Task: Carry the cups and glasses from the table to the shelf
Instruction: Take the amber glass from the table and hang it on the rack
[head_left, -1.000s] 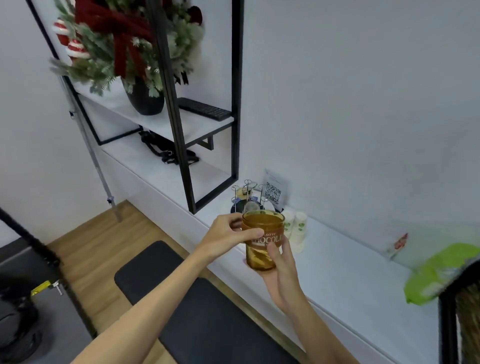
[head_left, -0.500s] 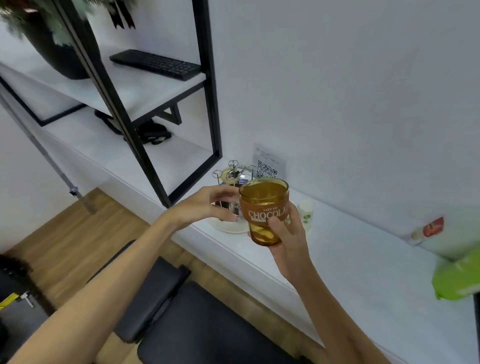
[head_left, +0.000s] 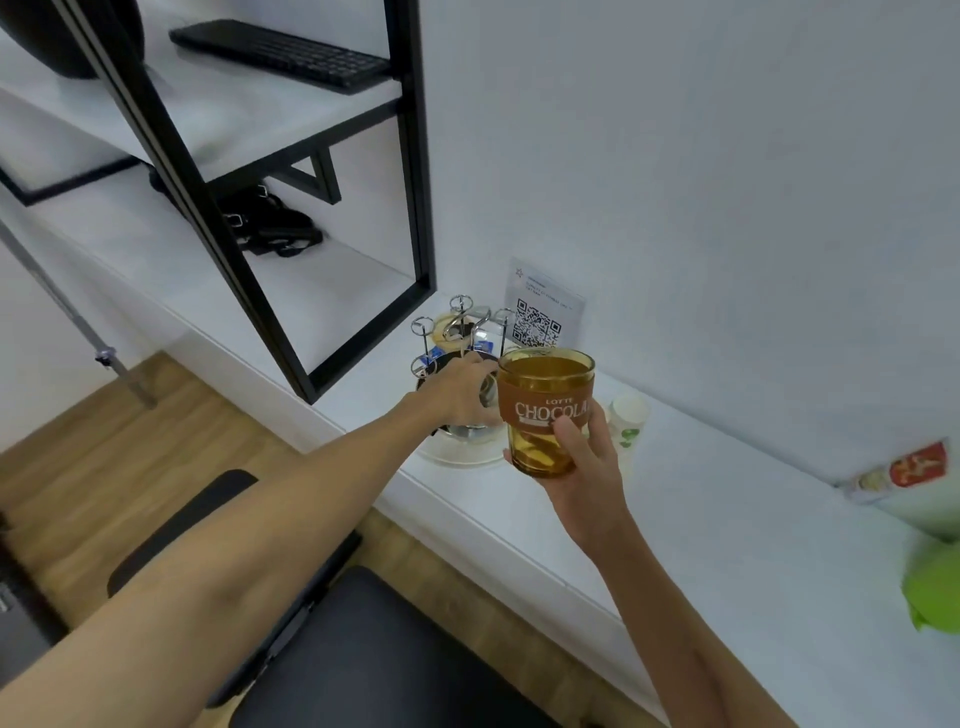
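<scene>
An amber glass (head_left: 545, 410) with a brown band reading "CHOCOLA" is held upright in my right hand (head_left: 587, 467), above the front of the long white shelf (head_left: 675, 519). My left hand (head_left: 452, 392) reaches past the glass to a wire cup rack (head_left: 462, 322) standing on a white plate at the shelf's left. Its fingers curl at the rack's base, and I cannot tell whether they hold anything. A stack of white paper cups (head_left: 628, 421) with a green print stands just behind the glass.
A QR-code sign (head_left: 540, 317) leans on the wall behind the rack. A black metal frame (head_left: 415, 208) with upper shelves holds a keyboard (head_left: 280, 52) and black straps (head_left: 275, 228). A green bag (head_left: 935, 592) and a red packet (head_left: 898, 470) lie far right. A black bench (head_left: 389, 649) is below.
My left hand has let go of the glass and moved forward to the wire rack. The right hand alone holds the glass. The view has come closer to the shelf.
</scene>
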